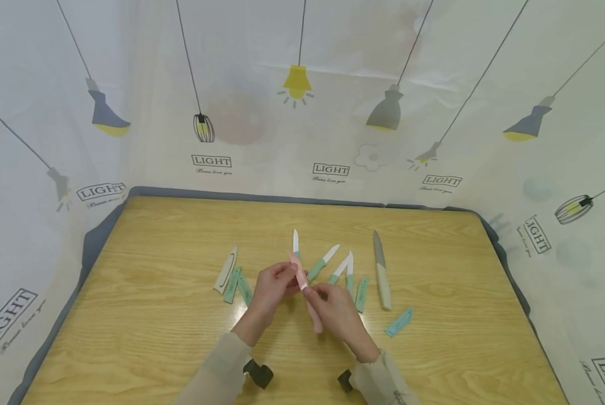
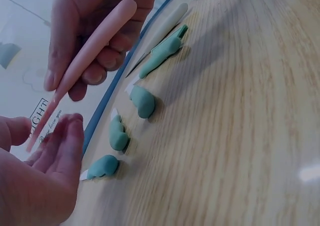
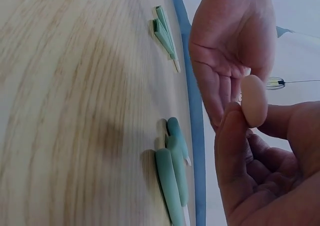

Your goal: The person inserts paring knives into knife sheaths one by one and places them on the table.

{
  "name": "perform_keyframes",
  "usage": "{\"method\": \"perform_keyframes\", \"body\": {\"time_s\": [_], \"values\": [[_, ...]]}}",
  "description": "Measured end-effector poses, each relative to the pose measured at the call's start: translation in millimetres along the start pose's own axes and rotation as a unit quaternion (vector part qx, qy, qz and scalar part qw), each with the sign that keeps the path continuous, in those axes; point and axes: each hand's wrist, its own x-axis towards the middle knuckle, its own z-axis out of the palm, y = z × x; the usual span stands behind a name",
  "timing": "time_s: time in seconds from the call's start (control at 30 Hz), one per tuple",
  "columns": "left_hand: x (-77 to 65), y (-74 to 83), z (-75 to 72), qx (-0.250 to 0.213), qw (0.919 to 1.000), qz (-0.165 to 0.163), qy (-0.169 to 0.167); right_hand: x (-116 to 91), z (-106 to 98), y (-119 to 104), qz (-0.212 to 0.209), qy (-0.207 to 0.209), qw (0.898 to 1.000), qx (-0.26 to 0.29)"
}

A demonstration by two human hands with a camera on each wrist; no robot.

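A pink-handled knife [image 1: 314, 319] is in my right hand [image 1: 337, 308], pinched between thumb and fingers near the base of its handle. My left hand [image 1: 274, 286] holds a pink sheath [image 1: 297, 269] by thumb and fingers. The sheath covers most of the blade, and a short white bit shows between sheath and handle. In the left wrist view the pink handle [image 2: 100, 43] slants up past the right fingers. From the right wrist, only its rounded end [image 3: 254, 101] faces the camera. Both hands are held above the wooden table [image 1: 181, 349], close together.
Beyond the hands lie several small knives with white blades, among them a green-handled knife [image 1: 324, 264]. A larger knife [image 1: 382, 275] with a cream handle lies to the right, near a blue sheath [image 1: 399, 323] and a green sheath [image 1: 361, 293]. Leftward are a white sheath [image 1: 226, 271] and two green sheaths [image 1: 233, 286].
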Motion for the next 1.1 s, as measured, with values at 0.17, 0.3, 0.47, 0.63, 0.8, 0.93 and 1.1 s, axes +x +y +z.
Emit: {"method": "perform_keyframes", "body": {"time_s": [0.17, 0.3, 0.47, 0.63, 0.8, 0.93, 1.1], "values": [[-1.4, 2.8, -7.2, 0.006, 0.9999, 0.007, 0.011, -3.0, -10.2, 4.2, 0.003, 0.003, 1.0, 0.009], [-2.8, 7.1, -14.3, 0.011, 0.9997, 0.0, 0.024, -5.7, -20.8, 10.6, 0.008, 0.009, 1.0, 0.022], [-2.4, 9.4, -26.3, 0.003, 0.999, 0.006, 0.044, -6.8, -40.4, 21.5, -0.009, 0.026, 0.999, 0.043], [-2.5, 12.5, -38.4, -0.003, 0.998, 0.006, 0.063, -5.7, -68.4, 37.3, 0.014, 0.056, 0.998, 0.033], [-5.0, 18.1, -50.0, -0.003, 0.9972, 0.0, 0.074, -4.6, -98.9, 56.3, 0.039, 0.081, 0.996, -0.016], [-6.8, 19.7, -57.5, -0.012, 0.9967, 0.004, 0.08, -2.6, -118.6, 72.9, 0.06, 0.081, 0.993, -0.059], [-8.2, 18.7, -62.4, -0.01, 0.9966, 0.003, 0.082, 0.3, -136.8, 93.2, 0.108, 0.075, 0.985, -0.115]]}}
